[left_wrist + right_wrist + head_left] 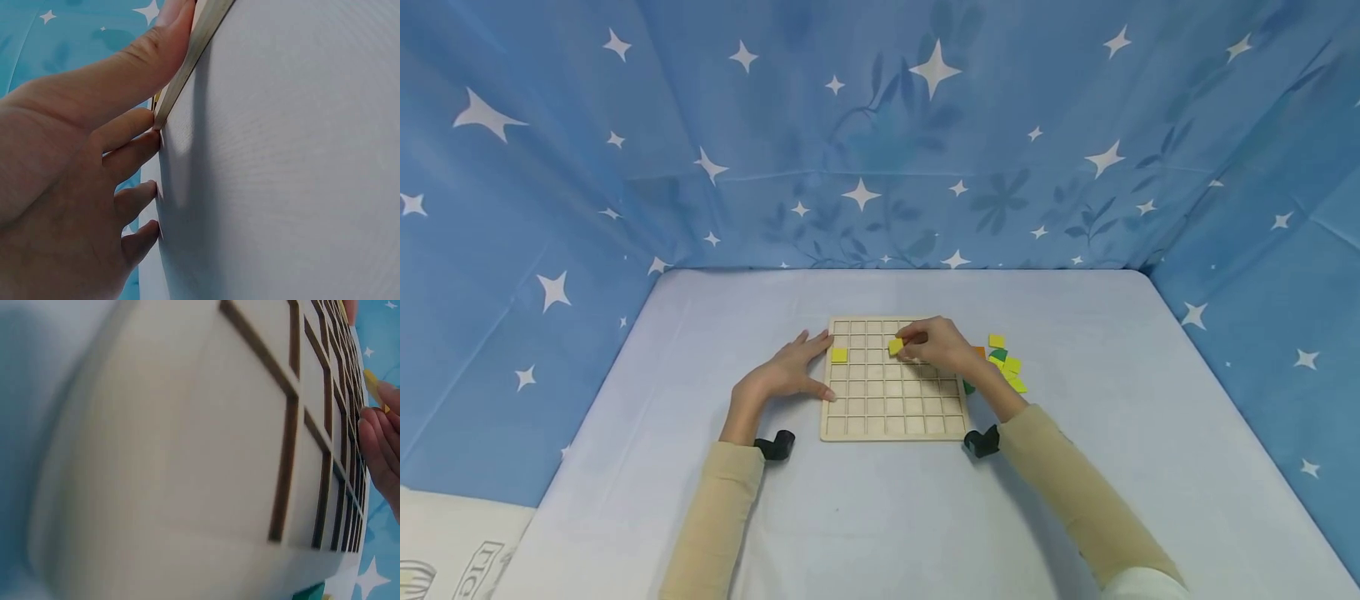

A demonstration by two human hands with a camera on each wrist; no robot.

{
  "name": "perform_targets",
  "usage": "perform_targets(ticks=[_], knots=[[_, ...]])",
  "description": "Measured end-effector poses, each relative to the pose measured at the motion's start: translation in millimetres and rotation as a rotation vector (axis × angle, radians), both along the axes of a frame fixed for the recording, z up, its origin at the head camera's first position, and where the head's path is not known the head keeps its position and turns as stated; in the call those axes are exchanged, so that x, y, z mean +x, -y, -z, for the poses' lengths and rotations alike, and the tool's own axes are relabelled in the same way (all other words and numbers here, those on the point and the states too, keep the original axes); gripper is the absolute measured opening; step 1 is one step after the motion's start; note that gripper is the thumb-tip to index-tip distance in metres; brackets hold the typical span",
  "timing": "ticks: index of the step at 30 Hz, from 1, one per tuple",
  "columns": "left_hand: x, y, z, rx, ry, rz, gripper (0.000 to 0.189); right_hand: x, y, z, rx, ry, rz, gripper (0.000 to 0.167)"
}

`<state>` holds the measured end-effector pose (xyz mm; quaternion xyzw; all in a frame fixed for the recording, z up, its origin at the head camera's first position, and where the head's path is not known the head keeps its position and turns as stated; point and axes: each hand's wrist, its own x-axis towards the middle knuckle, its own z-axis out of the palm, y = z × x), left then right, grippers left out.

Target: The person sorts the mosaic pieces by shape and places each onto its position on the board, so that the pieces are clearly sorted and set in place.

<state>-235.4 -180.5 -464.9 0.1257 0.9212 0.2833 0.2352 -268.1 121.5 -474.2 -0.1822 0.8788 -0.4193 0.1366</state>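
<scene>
A light wooden grid board (895, 408) lies flat on the table. One yellow square tile (839, 356) sits in a cell by its left edge. My left hand (786, 368) is spread at that side, fingertips and thumb touching the board's edge; the thumb (125, 69) shows against the rim in the left wrist view. Over the upper middle of the board, my right hand (942, 343) pinches a second yellow tile (896, 347) between thumb and fingers. The same tile (370, 383) appears at the right side of the right wrist view.
Right of the board lies a loose pile of yellow tiles (1017, 384) with green tiles (999, 354) and an orange piece (979, 352), partly behind my right arm. A blue star-patterned curtain (880, 150) borders the white table (865, 517).
</scene>
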Motion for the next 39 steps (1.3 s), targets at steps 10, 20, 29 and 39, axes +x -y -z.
perform_targets(ticks=[10,20,29,39], knots=[[-2.4,2.6,-0.5,-0.008,0.0,0.001,0.111,-2.5,30,-3.8,0.04,-0.003,-0.065,0.031],[-2.2,2.0,-0.2,-0.002,0.006,0.011,0.11,-7.8,54,-1.4,0.058,-0.009,-0.106,0.031],[-2.8,1.9,1.3,-0.002,0.01,0.005,0.112,-8.6,66,-3.6,0.115,-0.084,-0.145,0.029],[-2.0,1.9,0.7,0.001,0.017,-0.003,0.112,-8.5,69,0.7,0.147,-0.131,-0.169,0.025]])
